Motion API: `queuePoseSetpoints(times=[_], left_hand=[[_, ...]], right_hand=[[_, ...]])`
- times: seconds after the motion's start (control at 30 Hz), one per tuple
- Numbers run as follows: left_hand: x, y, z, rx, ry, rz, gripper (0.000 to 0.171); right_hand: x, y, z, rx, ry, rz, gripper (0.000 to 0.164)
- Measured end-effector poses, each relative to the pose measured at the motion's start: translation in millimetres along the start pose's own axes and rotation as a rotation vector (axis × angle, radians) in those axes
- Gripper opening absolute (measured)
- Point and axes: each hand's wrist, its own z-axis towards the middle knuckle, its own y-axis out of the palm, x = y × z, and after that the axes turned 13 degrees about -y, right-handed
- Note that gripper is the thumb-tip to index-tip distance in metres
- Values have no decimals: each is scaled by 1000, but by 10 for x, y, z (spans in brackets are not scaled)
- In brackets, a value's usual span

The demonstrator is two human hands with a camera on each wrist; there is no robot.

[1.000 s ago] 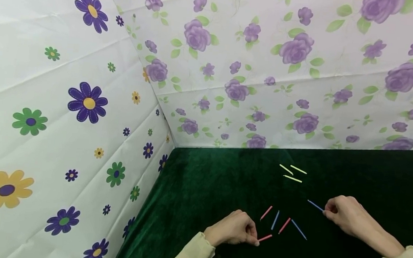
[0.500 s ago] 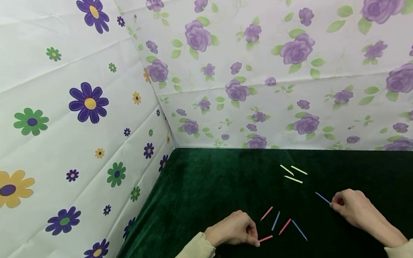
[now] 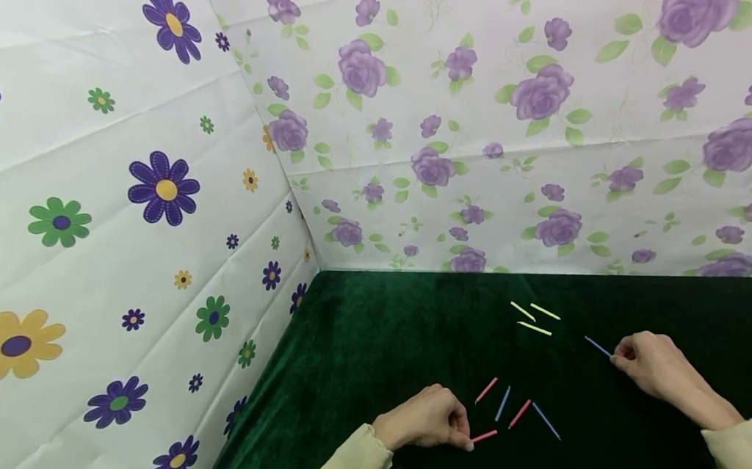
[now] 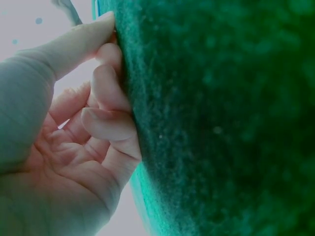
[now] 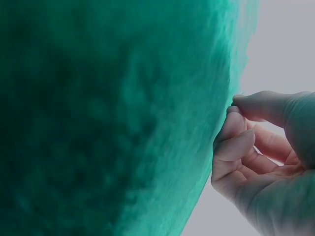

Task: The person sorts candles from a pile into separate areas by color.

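Note:
In the head view my left hand (image 3: pixel 424 416) pinches the near end of a thin pink candle (image 3: pixel 484 436) between thumb and forefinger, low over the dark green cloth (image 3: pixel 368 337). Farther right, my right hand (image 3: pixel 657 368) pinches a thin blue candle (image 3: pixel 598 346), whose free end points left and away. Between the hands lie a pink candle (image 3: pixel 486 390), a blue candle (image 3: pixel 502 403), another pink candle (image 3: pixel 519 414) and another blue candle (image 3: pixel 546 421). Both wrist views show fingertips close against the cloth, the candles mostly hidden there.
Three yellow candles (image 3: pixel 534 328) lie grouped toward the back of the cloth. White sheeting with purple roses (image 3: pixel 431 167) rises behind, and a daisy-patterned sheet (image 3: pixel 103 242) stands along the left side, meeting it in a corner.
My right hand has carried the blue candle away and to the right, out from the pink and blue ones. The left hand keeps its hold on the pink candle in place.

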Motion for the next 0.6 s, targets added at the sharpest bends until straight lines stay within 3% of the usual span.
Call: queuePoseSetpoints(times=[0.27,0.6], left_hand=[[-5,6,-8,-3,5,2,16],[-5,8,6,6,0,25,17]], right_hand=[[137,-86,69,-33,26,-4,17],[229,-111,134,-13,8,-31,15]])
